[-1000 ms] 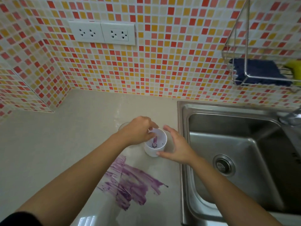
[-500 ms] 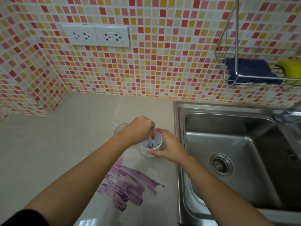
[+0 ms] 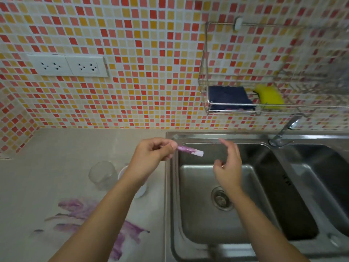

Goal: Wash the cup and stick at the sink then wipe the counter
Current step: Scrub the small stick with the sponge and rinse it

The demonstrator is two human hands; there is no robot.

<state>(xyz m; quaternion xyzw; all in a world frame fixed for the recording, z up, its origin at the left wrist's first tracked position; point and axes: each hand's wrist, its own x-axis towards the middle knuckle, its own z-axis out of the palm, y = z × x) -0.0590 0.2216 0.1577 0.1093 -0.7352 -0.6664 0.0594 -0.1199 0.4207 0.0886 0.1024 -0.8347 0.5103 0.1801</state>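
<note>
Okay: L hand (image 3: pixel 151 154) pinches stick (image 3: pixel 190 150) over sink rim (image 3: pixel 207 136); R hand (image 3: pixel 228 163) empty.

Mosaic wall (image 3: pixel 151 53), sockets (image 3: pixel 68 66) and a loaded wire rack (image 3: pixel 302 106)
Two white sockets sit side by side on the red, orange and yellow tiles above the counter's (image 3: pixel 47 148) back edge; the rack hangs over the sink's (image 3: pixel 207 135) back rim, with a dark blue cloth (image 3: pixel 229 97) at its left end and a yellow sponge (image 3: pixel 270 96) just beside it; a tap (image 3: pixel 283 131) rises below; a clear glass (image 3: pixel 103 174) stands on the counter
</note>
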